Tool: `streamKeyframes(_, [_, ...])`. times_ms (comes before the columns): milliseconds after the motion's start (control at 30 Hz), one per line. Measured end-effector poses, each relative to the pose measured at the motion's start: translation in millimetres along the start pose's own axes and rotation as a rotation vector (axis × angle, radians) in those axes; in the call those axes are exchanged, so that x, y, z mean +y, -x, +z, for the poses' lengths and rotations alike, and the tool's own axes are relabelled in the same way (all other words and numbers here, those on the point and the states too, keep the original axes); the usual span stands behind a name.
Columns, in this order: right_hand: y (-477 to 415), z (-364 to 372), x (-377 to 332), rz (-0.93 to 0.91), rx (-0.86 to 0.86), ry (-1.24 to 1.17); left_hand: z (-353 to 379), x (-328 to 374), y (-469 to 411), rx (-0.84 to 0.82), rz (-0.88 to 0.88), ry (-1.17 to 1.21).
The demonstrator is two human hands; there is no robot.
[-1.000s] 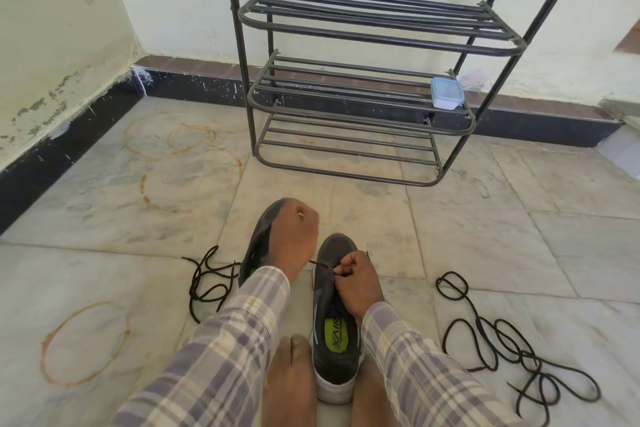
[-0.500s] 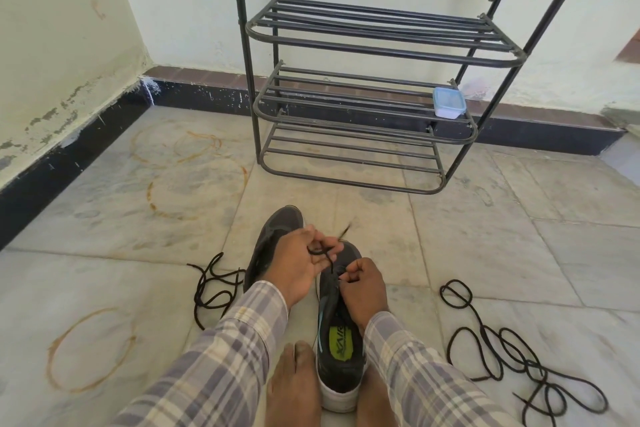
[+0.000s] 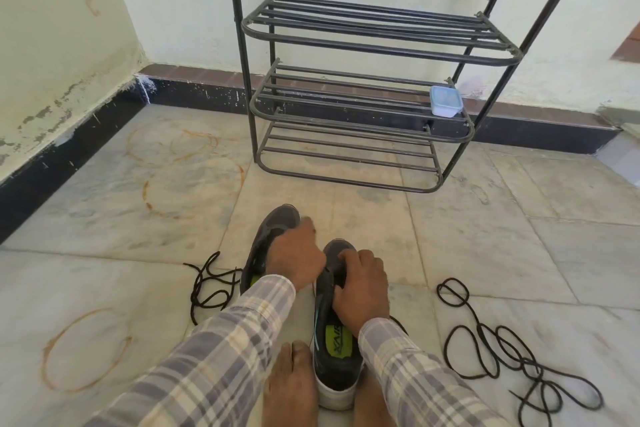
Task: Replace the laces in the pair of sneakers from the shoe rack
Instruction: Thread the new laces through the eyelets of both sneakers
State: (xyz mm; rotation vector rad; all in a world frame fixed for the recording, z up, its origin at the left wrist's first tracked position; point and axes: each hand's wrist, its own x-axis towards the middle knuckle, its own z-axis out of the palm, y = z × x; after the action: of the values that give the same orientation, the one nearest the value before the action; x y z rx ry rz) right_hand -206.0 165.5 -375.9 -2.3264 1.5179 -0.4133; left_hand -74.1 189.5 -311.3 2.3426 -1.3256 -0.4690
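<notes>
Two dark grey sneakers lie on the marble floor. The right sneaker [image 3: 337, 354], with a green insole, stands between my bare feet. The left sneaker [image 3: 277, 225] lies further off, half hidden by my left hand [image 3: 298, 260]. That hand's fingers are curled and pinch a short stretch of black lace [image 3: 326, 269] running to the right sneaker's eyelets. My right hand [image 3: 360, 288] grips the upper of the right sneaker at the eyelets, hiding them. A loose black lace [image 3: 207, 288] lies on the floor to the left. A longer tangled black lace [image 3: 502, 354] lies to the right.
A black metal shoe rack [image 3: 363, 135] stands against the far wall, with a small blue-lidded plastic box [image 3: 445, 101] on its middle shelf. My left foot [image 3: 291, 388] rests beside the sneaker's heel. Walls meet in a corner at the left.
My left hand has come down from its raised pull and now sits low beside the right sneaker's toe. My right hand has shifted forward over the eyelets. The camera has tilted slightly.
</notes>
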Motion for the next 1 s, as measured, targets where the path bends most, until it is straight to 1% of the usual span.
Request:
streamKeyframes(33, [1.2,0.3,1.1,0.032,0.008,-0.023,-5.2,-3.5,-2.5,0.118,-0.124,0.202])
streamKeyframes(100, [4.5,0.9,2.4,0.157,-0.007,-0.188,-12.0,-10.0,-12.9,0.283,-0.383,0.679])
streamKeyframes(133, [5.9,1.6,2.1,0.226,-0.03,-0.287,-15.0,-13.5,-17.7,0.321,-0.485,0.919])
streamKeyframes(167, [6.7,2.8,2.3,0.282,-0.051,-0.357,-18.4,-15.8,-23.2,0.334,-0.569,1.108])
streamKeyframes(233, [5.9,1.9,2.2,0.332,-0.092,-0.356,-24.2,-17.0,-29.5,0.317,-0.68,1.342])
streamKeyframes(267, [5.2,0.3,0.6,0.332,-0.104,-0.299,-23.2,-16.1,-29.2,0.299,-0.697,1.393])
streamKeyframes(300, [4.4,-2.2,-1.2,0.33,-0.104,-0.231,-21.3,-13.7,-26.7,0.284,-0.7,1.395])
streamKeyframes(367, [4.3,-5.9,-5.7,0.354,-0.084,-0.135,-16.2,-7.6,-20.4,0.272,-0.643,1.28])
streamKeyframes(400, [5.1,-7.4,-8.3,0.376,-0.076,-0.104,-13.5,-4.4,-15.7,0.263,-0.565,1.174])
streamKeyframes(467, [6.3,-9.1,-13.6,0.416,-0.074,-0.088,-13.2,2.8,-6.1,0.179,-0.362,0.895])
streamKeyframes(500, [5.6,-10.1,-15.6,0.429,-0.078,-0.101,-14.6,5.8,-2.6,0.12,-0.289,0.734])
streamKeyframes(600, [-0.5,-16.0,-17.3,0.497,-0.112,-0.201,-10.6,11.4,3.9,-0.075,-0.145,0.273])
streamKeyframes(667, [-5.0,-22.6,-14.0,0.536,-0.158,-0.256,-1.7,14.9,8.3,-0.147,-0.084,0.026])
streamKeyframes(800, [-5.2,-30.6,-1.9,0.52,-0.264,-0.27,17.5,13.0,16.8,-0.207,0.032,-0.225])
streamKeyframes(900, [-2.8,-30.2,7.8,0.52,-0.252,-0.363,18.5,13.1,18.3,-0.258,0.127,-0.396])
streamKeyframes(1000, [-1.4,-29.3,11.7,0.52,-0.226,-0.434,17.3,14.8,17.9,-0.262,0.143,-0.485])
